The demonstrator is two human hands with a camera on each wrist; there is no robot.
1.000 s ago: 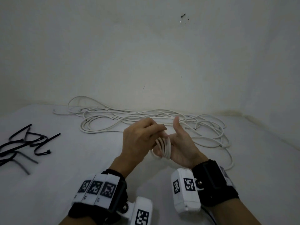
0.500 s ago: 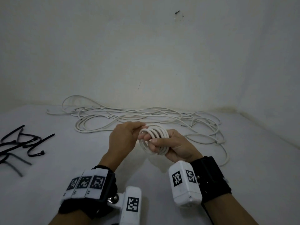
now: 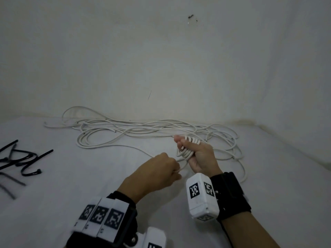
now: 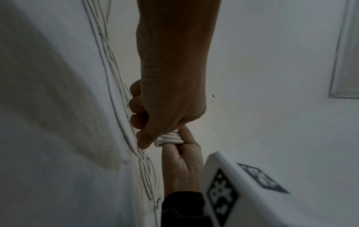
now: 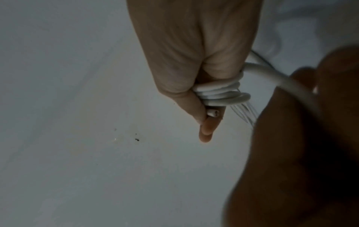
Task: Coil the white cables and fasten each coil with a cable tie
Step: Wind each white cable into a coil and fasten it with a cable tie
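Observation:
A small coil of white cable (image 3: 186, 152) is wound round the fingers of my right hand (image 3: 182, 145), which grips it above the white surface. The cable's cut end (image 5: 212, 113) sticks out between the right thumb and a finger. Just below and left of it, my left hand (image 3: 176, 171) is curled round the strand (image 3: 182, 168) that leads out of the coil. In the left wrist view the coil (image 4: 170, 139) sits between both hands. More loose white cables (image 3: 143, 129) lie tangled along the wall behind.
Several black cable ties (image 3: 23, 158) lie on the white surface (image 3: 80, 185) at the far left. A wall (image 3: 161, 68) rises right behind the cable pile, and a second wall closes the right side.
The right hand has turned and moved right and away, with the coil now wrapped round its fingers. The left hand has left the coil and dropped toward me, holding the trailing strand.

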